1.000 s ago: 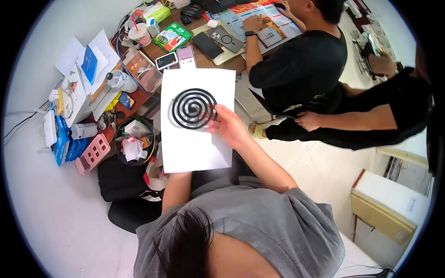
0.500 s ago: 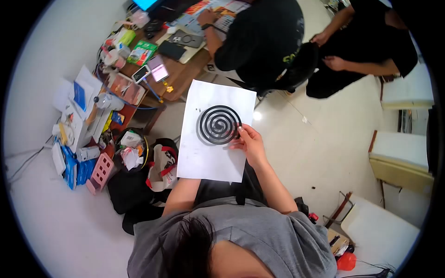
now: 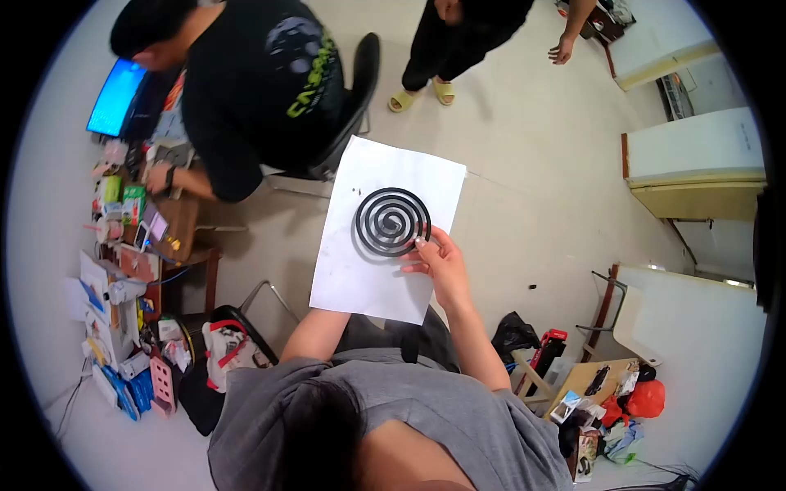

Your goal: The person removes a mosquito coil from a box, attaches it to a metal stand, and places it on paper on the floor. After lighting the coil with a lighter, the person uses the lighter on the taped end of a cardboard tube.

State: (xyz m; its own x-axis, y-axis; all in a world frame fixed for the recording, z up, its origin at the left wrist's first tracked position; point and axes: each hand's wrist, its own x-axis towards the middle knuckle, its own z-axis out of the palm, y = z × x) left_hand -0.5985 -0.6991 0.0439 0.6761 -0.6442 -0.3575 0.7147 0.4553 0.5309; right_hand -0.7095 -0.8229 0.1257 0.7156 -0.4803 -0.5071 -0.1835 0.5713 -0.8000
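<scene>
A black spiral coil (image 3: 381, 248) lies over a white sheet of paper (image 3: 368, 286) in front of my chest. My right hand (image 3: 440, 266) pinches the coil's lower right rim between thumb and fingers, at the sheet's right edge. The left forearm reaches under the lower left edge of the paper, and my left hand is hidden behind the sheet. Small dark specks mark the paper left of the coil.
A person in a black shirt (image 3: 237, 90) sits at a cluttered desk (image 3: 182, 221) at upper left. Another person (image 3: 467, 41) stands at the top. Bags and boxes lie at lower left; a crate-like pile with a red bag (image 3: 646, 398) is at lower right.
The view has turned to the right, so the desk and people appear further left. The paper and coil stay in front of me, with my right hand still pinching the coil's rim.
</scene>
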